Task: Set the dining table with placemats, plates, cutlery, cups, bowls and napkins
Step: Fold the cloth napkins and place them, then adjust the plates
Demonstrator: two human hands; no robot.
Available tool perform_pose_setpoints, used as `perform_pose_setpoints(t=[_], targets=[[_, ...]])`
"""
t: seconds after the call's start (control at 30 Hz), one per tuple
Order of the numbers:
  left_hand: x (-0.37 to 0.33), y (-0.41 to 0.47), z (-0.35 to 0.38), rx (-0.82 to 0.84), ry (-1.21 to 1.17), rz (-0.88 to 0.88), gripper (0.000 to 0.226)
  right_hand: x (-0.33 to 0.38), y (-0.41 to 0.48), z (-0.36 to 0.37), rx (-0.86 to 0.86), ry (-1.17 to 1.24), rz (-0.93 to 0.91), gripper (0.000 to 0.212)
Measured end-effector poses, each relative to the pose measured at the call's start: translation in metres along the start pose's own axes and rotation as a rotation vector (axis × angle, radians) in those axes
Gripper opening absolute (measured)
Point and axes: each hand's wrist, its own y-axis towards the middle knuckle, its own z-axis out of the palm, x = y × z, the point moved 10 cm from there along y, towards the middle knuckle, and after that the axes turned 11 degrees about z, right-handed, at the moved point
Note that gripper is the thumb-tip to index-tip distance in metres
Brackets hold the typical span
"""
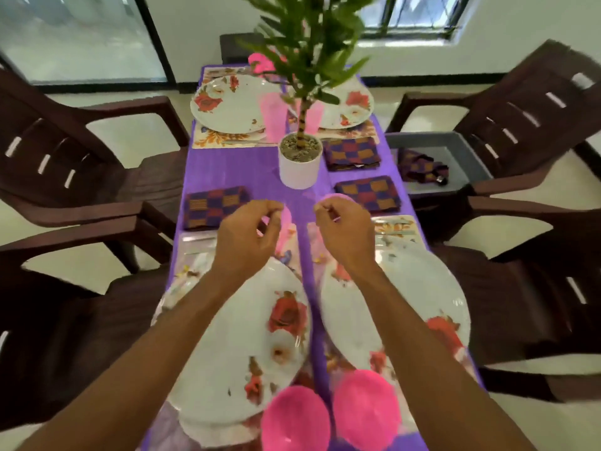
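My left hand hovers over the near-left setting with its fingers curled and pinching the rim of a pink cup. My right hand pinches a second pink cup in the same way over the near-right setting. Below my arms lie two white floral plates on placemats. Two pink bowls stand at the near edge. Checkered napkins lie beside the cups. The picture is blurred by movement.
A white plant pot stands mid-table on the purple cloth. The far settings have two plates, two pink cups and a napkin. Brown chairs flank the table. A grey tray at the right holds another napkin.
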Motion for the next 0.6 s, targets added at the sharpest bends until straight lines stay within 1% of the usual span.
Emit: perform_pose_setpoints(t=[0.1, 0.17, 0.23, 0.3, 0.37, 0.43, 0.5, 0.6], targets=[[-0.065, -0.010, 0.072, 0.085, -0.066, -0.016, 0.019, -0.078, 0.000, -0.080, -0.041, -0.048, 0.073, 0.017], [-0.107, -0.019, 0.126, 0.155, -0.091, -0.023, 0.014, -0.131, 0.002, -0.131, -0.060, -0.088, 0.105, 0.025], [-0.142, -0.030, 0.179, 0.212, -0.117, -0.058, 0.014, -0.186, 0.002, -0.178, -0.062, -0.112, 0.139, 0.033], [-0.170, -0.041, 0.230, 0.265, -0.123, -0.118, 0.017, -0.240, 0.000, -0.224, -0.060, -0.123, 0.184, 0.028], [-0.198, -0.050, 0.276, 0.321, -0.138, -0.180, 0.015, -0.286, -0.002, -0.264, -0.039, -0.154, 0.213, 0.021], [-0.224, -0.057, 0.311, 0.353, -0.150, -0.214, 0.013, -0.326, 0.000, -0.293, 0.017, -0.184, 0.259, 0.020], [-0.247, -0.057, 0.339, 0.364, -0.151, -0.208, 0.013, -0.361, 0.007, -0.312, 0.074, -0.184, 0.320, 0.019], [-0.259, -0.055, 0.381, 0.417, -0.157, -0.259, 0.013, -0.401, 0.027, -0.327, 0.118, -0.219, 0.373, 0.019]])
